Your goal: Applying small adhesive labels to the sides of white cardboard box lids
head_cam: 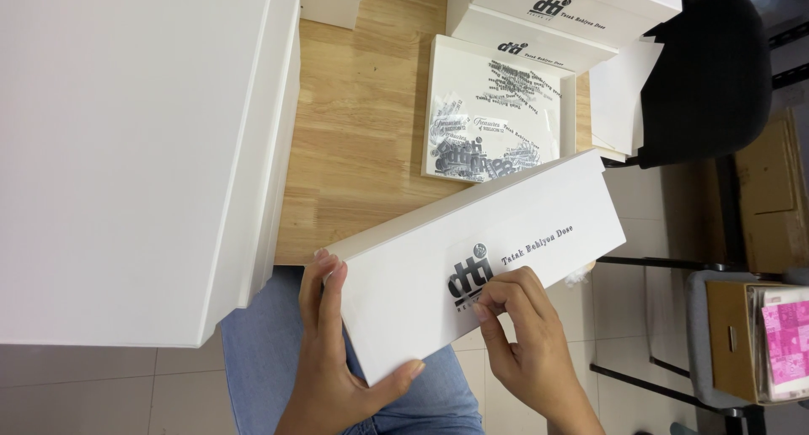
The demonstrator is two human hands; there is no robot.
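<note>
While the left hand grips the near corner of a flat white printed box, thumb under the lower edge and fingers curled up along the short end, the right hand pinches with bent fingertips at the dark logo sticker on the box's top face. The box is held tilted above the lap, over blue jeans, its far end reaching past the edge of the wooden table.

Judged from the frame, the sticker sits on the lid and is being pressed or adjusted; whether it is fully stuck down cannot be told. An open box tray holding loose transparent sticker sheets lies on the table beyond, with two similar closed boxes stacked behind it.

Room is tight to the left, where a tall stack of plain white boxes overhangs the table edge just beside the left hand. To the right, a black chair and a grey chair bearing a cardboard carton stand near; the space toward the body is free.
</note>
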